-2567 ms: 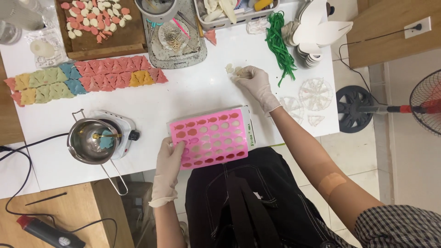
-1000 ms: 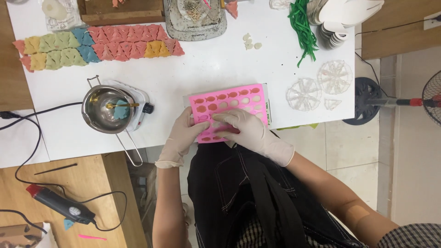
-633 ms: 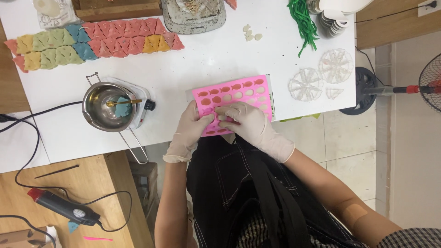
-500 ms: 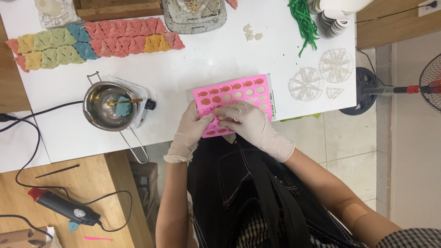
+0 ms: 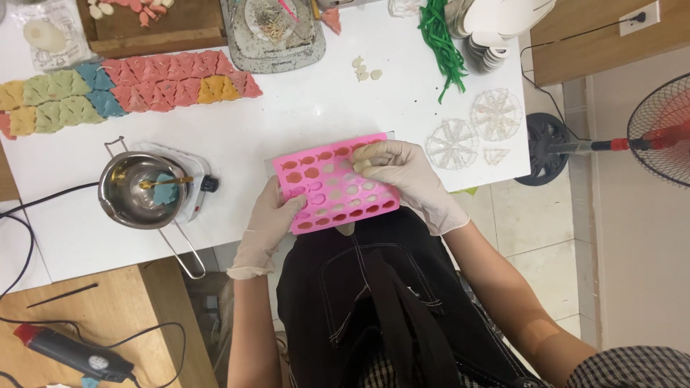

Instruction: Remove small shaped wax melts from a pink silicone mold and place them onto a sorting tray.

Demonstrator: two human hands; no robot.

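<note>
A pink silicone mould [image 5: 327, 188] with many small cavities is tilted at the table's near edge, over my lap. My gloved left hand [image 5: 267, 223] grips its left edge from below. My gloved right hand [image 5: 399, 172] lies on the mould's right part, fingers curled around small pale pieces [image 5: 361, 164] over the cavities. Several cavities hold pale fillings, others look empty.
On the white table [image 5: 302, 115]: a steel pot on a small hotplate [image 5: 144, 190], rows of coloured wax shapes [image 5: 108, 90], a wooden tray [image 5: 154, 25], a grey tray [image 5: 277, 36], green strands [image 5: 442, 43], clear moulds [image 5: 474, 133]. A fan [image 5: 654, 133] stands right; a glue gun [image 5: 68, 352] lies lower left.
My right hand went from the pale pieces far on the table to the mould. The mould has been pulled toward my lap and tilted, both hands on it.
</note>
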